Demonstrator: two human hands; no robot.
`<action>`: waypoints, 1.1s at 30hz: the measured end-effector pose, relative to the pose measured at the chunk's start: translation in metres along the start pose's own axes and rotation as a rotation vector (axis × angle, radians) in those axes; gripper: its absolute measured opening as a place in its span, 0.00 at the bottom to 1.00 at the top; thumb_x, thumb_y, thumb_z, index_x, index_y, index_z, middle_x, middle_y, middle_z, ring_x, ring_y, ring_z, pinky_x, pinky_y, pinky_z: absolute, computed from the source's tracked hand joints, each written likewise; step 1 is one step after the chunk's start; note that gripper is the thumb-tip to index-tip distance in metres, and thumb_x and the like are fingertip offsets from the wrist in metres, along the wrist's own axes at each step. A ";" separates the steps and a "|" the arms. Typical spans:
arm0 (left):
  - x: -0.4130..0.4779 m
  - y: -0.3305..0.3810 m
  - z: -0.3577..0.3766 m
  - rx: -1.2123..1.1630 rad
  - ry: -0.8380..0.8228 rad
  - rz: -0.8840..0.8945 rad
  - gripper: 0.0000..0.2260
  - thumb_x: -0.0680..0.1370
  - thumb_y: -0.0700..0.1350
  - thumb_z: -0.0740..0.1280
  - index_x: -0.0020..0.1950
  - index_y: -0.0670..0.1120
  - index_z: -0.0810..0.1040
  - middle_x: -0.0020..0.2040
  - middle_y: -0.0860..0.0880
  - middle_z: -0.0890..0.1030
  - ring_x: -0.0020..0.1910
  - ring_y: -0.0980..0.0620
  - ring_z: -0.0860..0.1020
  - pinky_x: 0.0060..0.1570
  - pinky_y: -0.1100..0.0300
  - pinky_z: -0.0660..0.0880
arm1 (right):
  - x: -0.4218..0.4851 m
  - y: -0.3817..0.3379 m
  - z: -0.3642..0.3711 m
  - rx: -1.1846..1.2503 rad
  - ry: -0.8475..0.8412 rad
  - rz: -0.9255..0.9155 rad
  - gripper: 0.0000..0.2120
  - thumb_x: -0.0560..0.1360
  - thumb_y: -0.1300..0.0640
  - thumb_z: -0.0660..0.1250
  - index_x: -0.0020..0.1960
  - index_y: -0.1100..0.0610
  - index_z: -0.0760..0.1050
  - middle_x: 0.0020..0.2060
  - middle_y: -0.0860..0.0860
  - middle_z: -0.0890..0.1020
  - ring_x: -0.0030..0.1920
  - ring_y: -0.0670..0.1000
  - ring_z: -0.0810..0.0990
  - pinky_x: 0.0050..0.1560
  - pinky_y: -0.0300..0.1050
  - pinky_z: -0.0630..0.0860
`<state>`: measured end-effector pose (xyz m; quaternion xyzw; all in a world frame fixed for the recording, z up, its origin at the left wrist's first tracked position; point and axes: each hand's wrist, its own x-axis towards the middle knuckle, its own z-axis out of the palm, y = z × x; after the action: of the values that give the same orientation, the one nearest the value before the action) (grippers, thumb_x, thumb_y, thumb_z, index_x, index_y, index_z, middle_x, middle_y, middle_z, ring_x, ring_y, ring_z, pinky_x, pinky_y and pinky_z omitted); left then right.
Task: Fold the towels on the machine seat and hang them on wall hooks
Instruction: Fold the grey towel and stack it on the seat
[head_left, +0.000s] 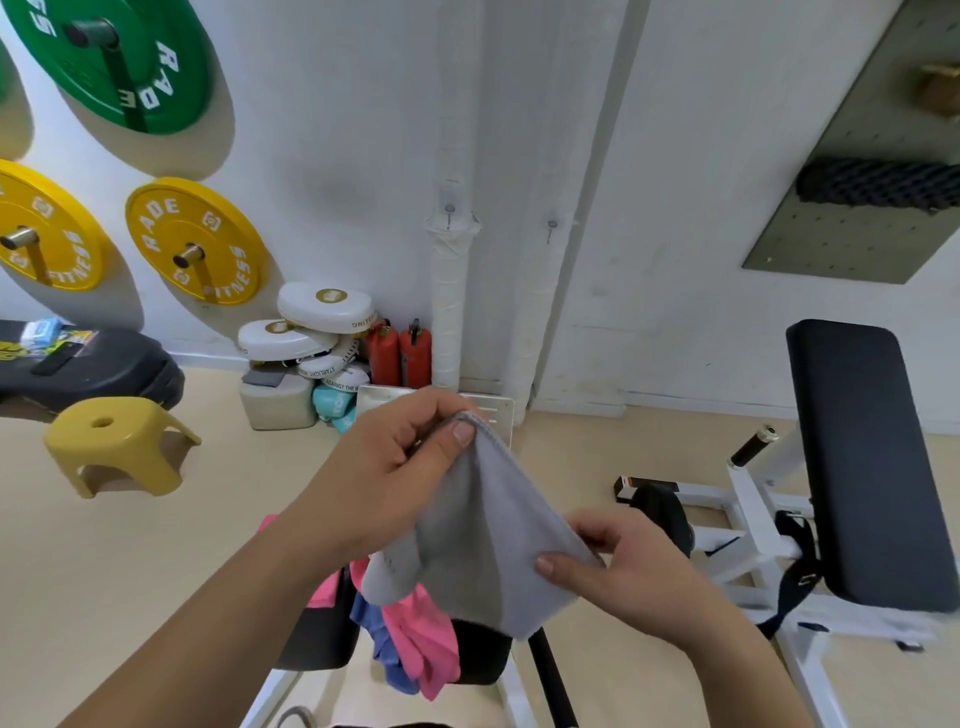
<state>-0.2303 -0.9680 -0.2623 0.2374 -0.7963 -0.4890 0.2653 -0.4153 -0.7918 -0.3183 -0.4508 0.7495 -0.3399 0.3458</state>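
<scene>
Right now it's the fold step, w/ the grey towel (483, 540) up in the air betw. both hands, above the machine seat (317, 639), not resting on it. Left hand (387, 467) has thumb and fingers closed in a pinch on the top corner, hem edge showing just past the thumbnail. Right hand (631, 566) pinches the lower right corner, thumb on top, fingers curled behind the cloth. Cloth sags betw. the two grips and hangs to a point at the bottom, so it looks bunched, not yet a flat fold.

Pink towel (423, 639) and blue towel (376, 629) lie heaped on the seat, spilling over its front edge, prob. waiting their turn.

Next move, as I judge it: pull the two held corners apart to flatten the cloth, then bring them together for a clean half fold. After that, carry it to the wall hooks (450, 210) on the white wall straight ahead; two hooks show, both bare, the second (551, 226) just to the right.

Watch for: the loose bottom corner dragging on the heap below.
</scene>
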 end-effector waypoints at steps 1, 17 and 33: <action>0.001 -0.004 -0.001 -0.015 0.028 -0.014 0.08 0.83 0.42 0.65 0.51 0.53 0.83 0.45 0.51 0.84 0.47 0.51 0.80 0.47 0.67 0.73 | -0.001 0.006 -0.002 -0.062 0.017 0.037 0.14 0.69 0.40 0.74 0.42 0.51 0.81 0.36 0.52 0.80 0.37 0.43 0.75 0.43 0.44 0.72; -0.001 -0.036 0.002 -0.008 0.444 -0.093 0.13 0.84 0.46 0.63 0.48 0.65 0.79 0.43 0.64 0.83 0.38 0.65 0.77 0.36 0.71 0.72 | -0.003 0.008 -0.034 0.648 0.811 -0.016 0.03 0.78 0.56 0.72 0.49 0.56 0.81 0.39 0.52 0.85 0.40 0.52 0.81 0.40 0.47 0.78; -0.011 -0.068 0.020 -0.084 0.293 -0.479 0.07 0.82 0.47 0.67 0.48 0.51 0.85 0.41 0.50 0.86 0.41 0.47 0.83 0.43 0.49 0.80 | 0.036 0.007 0.037 0.518 0.566 0.210 0.13 0.78 0.49 0.71 0.42 0.57 0.84 0.39 0.62 0.84 0.38 0.59 0.81 0.43 0.60 0.82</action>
<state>-0.2275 -0.9758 -0.3338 0.4760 -0.6498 -0.5306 0.2640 -0.4008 -0.8290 -0.3515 -0.1580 0.7467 -0.5911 0.2609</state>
